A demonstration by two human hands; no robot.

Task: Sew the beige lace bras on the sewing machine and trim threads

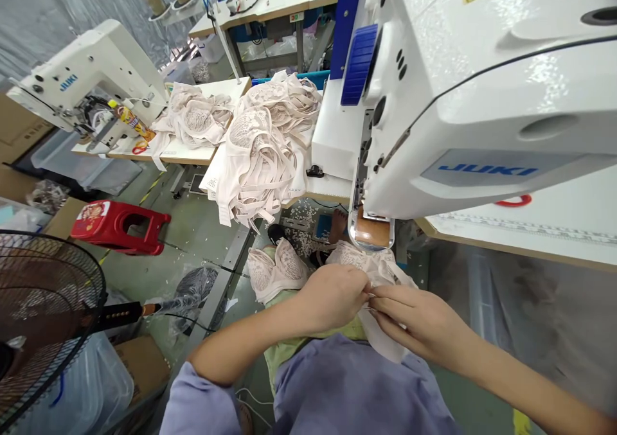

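My left hand (332,297) and my right hand (417,322) meet over my lap, both pinched on a beige lace bra piece (371,268). The fingertips touch at the garment's edge, just below the front of a white Juki sewing machine (482,101). A second part of the lace garment (277,268) hangs to the left of my left hand. My fingers are closed on the fabric; what lies under them is hidden.
A heap of beige bras (263,146) covers the table (332,187) left of the machine. Another Juki machine (87,75) stands on a far table. A red stool (120,226) and a black fan (43,313) are on the floor at left.
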